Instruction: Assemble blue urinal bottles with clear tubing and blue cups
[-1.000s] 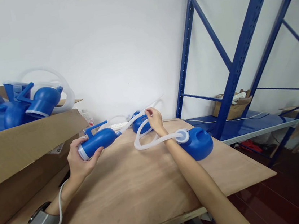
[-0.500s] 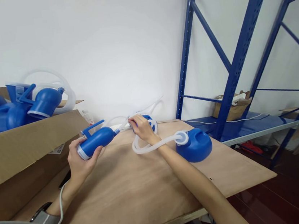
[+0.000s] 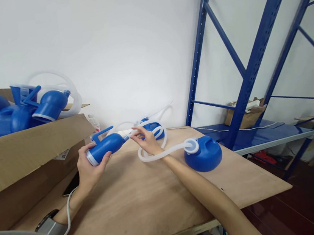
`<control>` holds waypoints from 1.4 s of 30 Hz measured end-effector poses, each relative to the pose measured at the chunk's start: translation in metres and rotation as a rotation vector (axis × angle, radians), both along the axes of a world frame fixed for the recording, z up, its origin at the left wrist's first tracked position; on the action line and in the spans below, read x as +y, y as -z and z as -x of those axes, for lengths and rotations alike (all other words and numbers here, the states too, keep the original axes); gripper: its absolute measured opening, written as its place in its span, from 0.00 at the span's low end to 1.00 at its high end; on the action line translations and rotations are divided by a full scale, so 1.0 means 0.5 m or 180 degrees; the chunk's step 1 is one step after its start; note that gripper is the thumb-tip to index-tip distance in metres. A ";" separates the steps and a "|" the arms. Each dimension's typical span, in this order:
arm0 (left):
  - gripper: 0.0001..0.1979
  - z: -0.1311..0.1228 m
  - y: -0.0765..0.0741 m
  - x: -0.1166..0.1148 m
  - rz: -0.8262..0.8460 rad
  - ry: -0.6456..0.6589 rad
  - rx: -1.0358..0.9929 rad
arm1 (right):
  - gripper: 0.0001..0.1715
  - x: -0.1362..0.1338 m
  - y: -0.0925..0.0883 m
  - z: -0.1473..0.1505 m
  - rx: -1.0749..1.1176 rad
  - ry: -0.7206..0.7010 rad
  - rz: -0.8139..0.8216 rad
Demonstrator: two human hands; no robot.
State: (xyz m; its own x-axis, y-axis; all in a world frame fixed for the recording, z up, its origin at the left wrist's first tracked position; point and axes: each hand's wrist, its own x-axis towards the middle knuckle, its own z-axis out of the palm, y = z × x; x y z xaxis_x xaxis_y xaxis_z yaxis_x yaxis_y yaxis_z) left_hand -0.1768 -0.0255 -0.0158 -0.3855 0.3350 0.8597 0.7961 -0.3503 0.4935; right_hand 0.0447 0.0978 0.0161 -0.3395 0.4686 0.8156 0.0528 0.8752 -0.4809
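My left hand is wrapped round a blue plastic funnel piece, gripping it near its pale wide rim. A handle sticks up from the piece, and its narrow spout points right. My right hand pinches the end of a clear hose at the spout's tip. Whether the hose end is over the spout or only against it I cannot tell. The hose loops past my right wrist to the white cap of a blue jug on the table. Another blue jug stands behind my right hand, partly hidden.
A cardboard box at left holds several blue jugs, funnel pieces and coiled hoses. A dark phone lies beside it on the wooden table. A white power strip is by the wall. Blue metal shelving stands at right.
My right hand has moved slightly down and left, bringing the hose end to the spout. The funnel piece has shifted a little to the right in my left hand.
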 end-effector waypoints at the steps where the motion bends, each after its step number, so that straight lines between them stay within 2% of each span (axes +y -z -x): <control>1: 0.31 -0.001 0.000 0.000 0.0006 0.0000 0.0043 | 0.27 -0.001 -0.005 -0.003 -0.0023 -0.0056 0.0140; 3: 0.30 -0.002 -0.001 0.000 -0.0011 0.0002 0.0124 | 0.27 -0.002 -0.016 -0.008 -0.0189 -0.0123 0.0162; 7: 0.29 0.000 0.000 -0.001 -0.0013 -0.0003 0.0197 | 0.15 -0.001 -0.033 -0.019 -0.0545 -0.0090 -0.0123; 11: 0.31 0.005 0.003 0.001 0.0059 -0.0039 0.0144 | 0.12 0.004 -0.046 -0.029 -0.0795 -0.0167 -0.0206; 14: 0.31 0.006 0.004 0.003 0.0067 -0.0052 0.0146 | 0.11 0.005 -0.050 -0.035 -0.1034 -0.0078 -0.0505; 18: 0.30 0.008 0.006 0.005 0.0032 -0.0035 0.0268 | 0.12 0.008 -0.045 -0.034 -0.1239 0.0112 -0.0907; 24: 0.29 0.008 0.007 0.006 -0.0078 -0.0045 0.0429 | 0.11 0.007 -0.036 -0.026 -0.1220 0.0187 -0.1155; 27: 0.29 0.004 0.005 0.004 -0.0206 0.0028 0.0598 | 0.11 -0.004 -0.034 -0.021 -0.1200 0.0097 -0.1068; 34: 0.32 0.010 0.016 0.011 -0.0626 0.0128 0.1034 | 0.11 -0.025 -0.045 -0.017 -0.0861 -0.0213 -0.0440; 38: 0.33 0.024 0.028 0.020 -0.0839 0.0016 0.1376 | 0.11 -0.030 -0.058 -0.024 -0.0847 -0.0284 -0.0345; 42: 0.32 0.029 0.030 0.020 -0.1129 -0.0092 0.2077 | 0.11 -0.031 -0.068 -0.032 -0.1099 -0.0267 -0.0415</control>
